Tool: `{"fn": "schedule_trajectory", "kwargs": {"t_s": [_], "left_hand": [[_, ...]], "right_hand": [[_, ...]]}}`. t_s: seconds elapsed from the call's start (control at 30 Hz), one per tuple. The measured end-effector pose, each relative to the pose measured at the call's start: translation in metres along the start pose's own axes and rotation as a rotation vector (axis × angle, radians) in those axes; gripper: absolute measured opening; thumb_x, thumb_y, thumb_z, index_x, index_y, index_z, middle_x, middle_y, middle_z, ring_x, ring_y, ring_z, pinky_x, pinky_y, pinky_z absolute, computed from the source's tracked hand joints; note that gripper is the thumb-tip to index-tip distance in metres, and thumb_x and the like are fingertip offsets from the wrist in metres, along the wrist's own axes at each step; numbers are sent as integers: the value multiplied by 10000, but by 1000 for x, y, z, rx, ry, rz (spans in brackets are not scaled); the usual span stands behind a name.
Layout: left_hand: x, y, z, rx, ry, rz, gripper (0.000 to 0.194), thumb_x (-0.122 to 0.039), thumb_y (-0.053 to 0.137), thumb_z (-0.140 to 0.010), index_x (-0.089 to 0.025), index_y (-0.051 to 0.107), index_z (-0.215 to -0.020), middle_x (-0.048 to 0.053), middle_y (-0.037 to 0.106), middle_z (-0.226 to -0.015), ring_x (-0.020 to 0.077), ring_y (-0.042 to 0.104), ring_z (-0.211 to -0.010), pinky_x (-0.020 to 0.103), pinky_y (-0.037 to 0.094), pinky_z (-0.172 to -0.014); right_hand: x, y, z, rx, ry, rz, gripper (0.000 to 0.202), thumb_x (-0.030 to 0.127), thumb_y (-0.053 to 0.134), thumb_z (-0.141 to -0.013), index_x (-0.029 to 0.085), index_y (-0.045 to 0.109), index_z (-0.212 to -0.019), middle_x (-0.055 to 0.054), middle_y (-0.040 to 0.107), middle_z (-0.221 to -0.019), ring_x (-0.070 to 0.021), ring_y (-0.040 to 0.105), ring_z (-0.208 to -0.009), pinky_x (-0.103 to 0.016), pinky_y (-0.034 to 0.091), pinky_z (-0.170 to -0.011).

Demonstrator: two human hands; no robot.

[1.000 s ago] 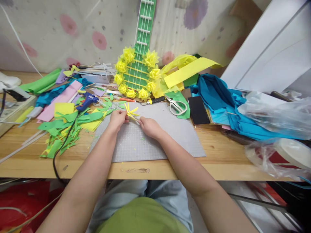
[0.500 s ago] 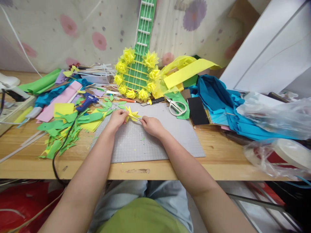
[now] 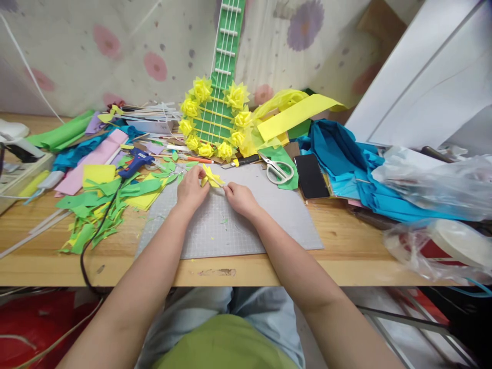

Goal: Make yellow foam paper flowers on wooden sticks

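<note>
Above the grey cutting mat (image 3: 246,230), my left hand (image 3: 193,188) pinches the left side of a yellow paper flower (image 3: 211,177). My right hand (image 3: 239,198) is closed on a thin stem that runs to the flower's right side. Both hands are close together, with the flower between them. Behind them stands a green guitar-shaped piece (image 3: 213,122) with white strings and several yellow paper flowers round its body.
White-handled scissors (image 3: 279,171) and a black phone (image 3: 312,176) lie to the right, beside blue paper (image 3: 338,148). To the left are a blue glue gun (image 3: 136,163) with its cord and green scraps (image 3: 82,210). A cutter (image 3: 246,160) lies behind the mat.
My left hand has moved slightly right and turned, with its fingers more behind the flower. The flower has turned a little. My right hand has hardly moved.
</note>
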State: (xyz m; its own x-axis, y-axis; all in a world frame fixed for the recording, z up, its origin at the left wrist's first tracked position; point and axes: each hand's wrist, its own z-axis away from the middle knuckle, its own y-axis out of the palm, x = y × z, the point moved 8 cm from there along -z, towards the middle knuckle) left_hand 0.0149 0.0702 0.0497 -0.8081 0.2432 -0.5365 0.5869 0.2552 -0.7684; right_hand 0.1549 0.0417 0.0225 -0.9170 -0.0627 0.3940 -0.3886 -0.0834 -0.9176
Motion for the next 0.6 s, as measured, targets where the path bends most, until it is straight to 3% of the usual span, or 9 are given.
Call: {"fn": "schedule_trajectory", "kwargs": {"t_s": [0.13,0.4,0.6], "left_hand": [[4,0,-1,-14,-36,28,75,-223,472,-742,-220,500,-811,12,625,-857,160,582,-826,264,400,-713],[10,1,0,2,-110,41,155,-235,474,-740,-215,482,-894,17,621,-855,142,573,-662,260,398,-657],[8,4,0,2,-83,48,210,-247,557,-689,-231,474,-881,12,614,-876,162,585,-788,255,401,-661]], "right_hand": [[1,0,1,17,7,-18,366,338,260,-919,167,580,-972,-86,662,-925,-164,579,-793,-234,323,-642],[0,2,0,18,11,-30,383,346,258,-915,166,594,-954,-83,664,-909,-161,580,-775,-233,327,-629],[-2,2,-1,36,-2,-58,388,340,256,-911,171,603,-951,-74,666,-904,-153,580,-760,-228,335,-629]]}}
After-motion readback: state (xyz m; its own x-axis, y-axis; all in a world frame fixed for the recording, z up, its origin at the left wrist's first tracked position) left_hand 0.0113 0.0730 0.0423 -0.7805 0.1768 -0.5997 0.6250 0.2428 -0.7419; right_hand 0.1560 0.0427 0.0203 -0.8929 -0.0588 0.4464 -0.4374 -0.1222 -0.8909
